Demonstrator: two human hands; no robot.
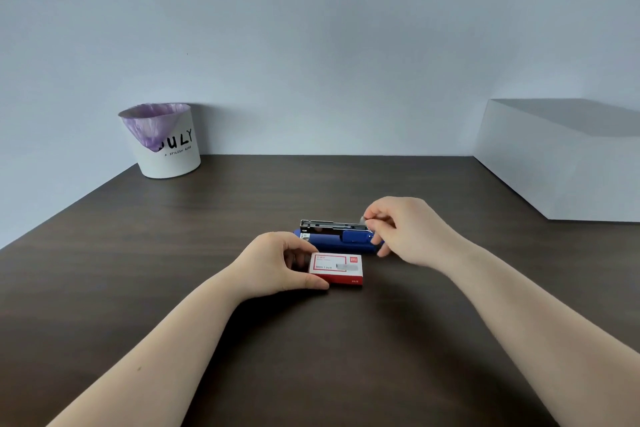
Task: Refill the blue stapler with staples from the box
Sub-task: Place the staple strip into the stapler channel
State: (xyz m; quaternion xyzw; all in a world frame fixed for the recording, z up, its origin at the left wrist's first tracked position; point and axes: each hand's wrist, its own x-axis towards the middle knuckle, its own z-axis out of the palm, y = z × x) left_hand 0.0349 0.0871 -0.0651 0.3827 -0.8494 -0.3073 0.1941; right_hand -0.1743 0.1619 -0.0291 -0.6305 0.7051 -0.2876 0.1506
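Loading is the step in hand: the blue stapler (337, 238) lies open near the middle of the desk (173, 288), its metal channel exposed. Right hand (405, 230) pinches a small silvery strip, likely staples, at the channel's right end. Left hand (277, 262) grips the staple box (337, 269), which sits just in front of the stapler. Next, I judge, the strip must drop squarely into the channel before the top closes.

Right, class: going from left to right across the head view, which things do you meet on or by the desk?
White bin → left hand → staple box → right hand → white block. The blue stapler overlaps the box, so it is left out.
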